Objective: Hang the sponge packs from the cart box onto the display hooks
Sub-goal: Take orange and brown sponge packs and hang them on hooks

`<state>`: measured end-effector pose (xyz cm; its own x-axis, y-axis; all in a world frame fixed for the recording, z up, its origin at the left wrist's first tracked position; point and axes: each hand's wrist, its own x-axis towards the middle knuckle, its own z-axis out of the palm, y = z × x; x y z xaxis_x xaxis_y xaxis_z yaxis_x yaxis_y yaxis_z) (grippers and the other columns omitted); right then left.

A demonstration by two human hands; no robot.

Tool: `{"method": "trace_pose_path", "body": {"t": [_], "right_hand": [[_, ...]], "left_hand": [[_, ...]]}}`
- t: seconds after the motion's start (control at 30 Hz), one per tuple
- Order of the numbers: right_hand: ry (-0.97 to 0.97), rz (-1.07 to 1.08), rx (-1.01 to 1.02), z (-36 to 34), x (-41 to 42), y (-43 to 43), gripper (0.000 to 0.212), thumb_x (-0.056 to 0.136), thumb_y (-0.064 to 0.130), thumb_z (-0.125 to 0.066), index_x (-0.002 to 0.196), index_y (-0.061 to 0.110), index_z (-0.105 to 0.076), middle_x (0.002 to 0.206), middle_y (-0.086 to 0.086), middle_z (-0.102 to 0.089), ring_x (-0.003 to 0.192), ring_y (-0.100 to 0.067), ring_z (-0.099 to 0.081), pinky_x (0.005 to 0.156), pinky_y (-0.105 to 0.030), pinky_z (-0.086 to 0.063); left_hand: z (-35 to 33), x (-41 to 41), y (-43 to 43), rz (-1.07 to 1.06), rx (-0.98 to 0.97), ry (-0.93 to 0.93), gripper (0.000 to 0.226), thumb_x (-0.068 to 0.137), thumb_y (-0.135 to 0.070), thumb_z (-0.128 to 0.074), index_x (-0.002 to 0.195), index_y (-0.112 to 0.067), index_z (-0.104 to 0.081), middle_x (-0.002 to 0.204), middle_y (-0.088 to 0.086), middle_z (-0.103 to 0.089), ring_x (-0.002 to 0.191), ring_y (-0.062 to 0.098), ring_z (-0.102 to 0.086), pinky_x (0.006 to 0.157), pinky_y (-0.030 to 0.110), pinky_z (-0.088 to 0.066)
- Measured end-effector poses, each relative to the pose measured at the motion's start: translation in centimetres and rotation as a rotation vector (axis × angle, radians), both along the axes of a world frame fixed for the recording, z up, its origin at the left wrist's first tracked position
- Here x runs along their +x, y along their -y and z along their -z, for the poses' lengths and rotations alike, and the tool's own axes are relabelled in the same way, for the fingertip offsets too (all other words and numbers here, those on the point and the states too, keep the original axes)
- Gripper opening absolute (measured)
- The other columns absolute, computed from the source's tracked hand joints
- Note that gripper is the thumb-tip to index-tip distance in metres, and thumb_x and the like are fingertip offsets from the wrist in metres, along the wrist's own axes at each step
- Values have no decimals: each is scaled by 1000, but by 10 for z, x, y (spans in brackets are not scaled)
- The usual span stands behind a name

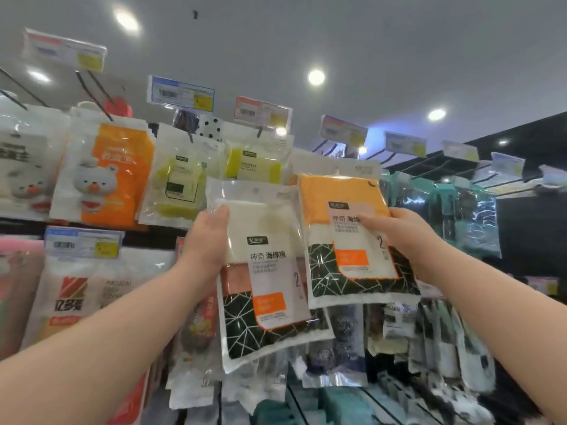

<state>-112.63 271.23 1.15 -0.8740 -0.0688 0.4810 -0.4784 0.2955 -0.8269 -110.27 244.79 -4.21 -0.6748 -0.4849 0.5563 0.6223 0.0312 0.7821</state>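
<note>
Reaching up to mid-frame, our left hand [208, 237] pinches the white-topped sponge pack [264, 280] at its left edge, thumb across the front. Our right hand [402, 240] pinches the orange-topped sponge pack [340, 197] just right of centre, thumb likewise in front.

The white-topped sponge pack [267, 265] runs white, pink, then black webbed with thin white lines, with an orange label patch. Just right of it, the orange-topped sponge pack [331, 194] carries the same black-and-white web. Left of it hangs an orange bear pack [122, 167]; far right, teal packs [478, 222].
</note>
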Motion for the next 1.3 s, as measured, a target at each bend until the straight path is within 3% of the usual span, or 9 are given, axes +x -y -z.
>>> {"method": "trace_pose_path", "body": {"t": [0.2, 0.3, 0.5, 0.57, 0.7, 0.9, 1.03, 1.3], "right_hand": [[-1, -36, -5, -18, -39, -16, 24, 87, 24, -64, 106, 9, -59, 93, -5, -72, 77, -20, -70, 58, -32, -51], [-10, -51, -11, -20, -55, -17, 29, 87, 25, -65, 109, 9, -57, 98, -7, -72, 83, -23, -69, 70, -39, -55], [-47, -72, -34, -37, -71, -13, 25, 87, 25, -65, 106, 12, -57, 98, -7, -71, 84, -22, -69, 71, -37, -55], [-68, -67, -27, -41, -74, -9, 28, 87, 23, -64, 111, 10, -57, 102, -6, -69, 90, -22, -66, 72, -33, -51], [-84, -56, -11, -44, -82, -1, 30, 87, 22, -63, 113, 8, -57, 108, -7, -68, 99, -25, -64, 92, -42, -49], [-72, -53, -13, -49, -89, 7, 32, 87, 26, -63, 113, 8, -56, 107, -8, -69, 99, -27, -65, 94, -45, -49], [-43, -34, 18, -48, -90, 8, 37, 87, 27, -63, 116, 6, -53, 107, -10, -68, 98, -29, -65, 93, -46, -50], [-78, -52, -36, -57, -88, 10, 34, 89, 27, -61, 115, 8, -52, 103, -9, -70, 92, -25, -68, 90, -43, -53]], "left_hand": [[2, -18, -15, -94, -2, -21, 30, 100, -34, -41, 104, -7, -52, 74, 3, -58, 52, 10, -61, 36, 16, -43], [4, -25, -24, -148, -73, -33, 33, 100, -32, -40, 103, -3, -54, 70, 3, -57, 39, -2, -56, 32, 11, -38], [-5, -37, -27, -62, -64, -10, 40, 100, -36, -40, 113, 0, -52, 79, 7, -57, 64, 18, -58, 49, 27, -45], [-8, -40, -32, -70, -78, -22, 39, 100, -36, -40, 110, -1, -54, 78, 5, -58, 63, 18, -58, 48, 26, -45], [-11, -45, -37, -61, -62, -44, 34, 101, -35, -39, 101, -6, -55, 76, 4, -59, 63, 17, -59, 49, 25, -45], [-11, -50, -31, -57, -79, -42, 31, 100, -35, -40, 83, -12, -52, 66, 0, -55, 47, 8, -55, 41, 20, -43], [-10, -50, -22, -71, -90, -36, 30, 99, -36, -42, 84, -12, -53, 69, 2, -57, 58, 15, -57, 52, 28, -44], [-10, -45, -14, -86, -53, -19, 34, 97, -41, -44, 102, -9, -53, 76, 5, -57, 59, 15, -58, 50, 28, -47]]}}
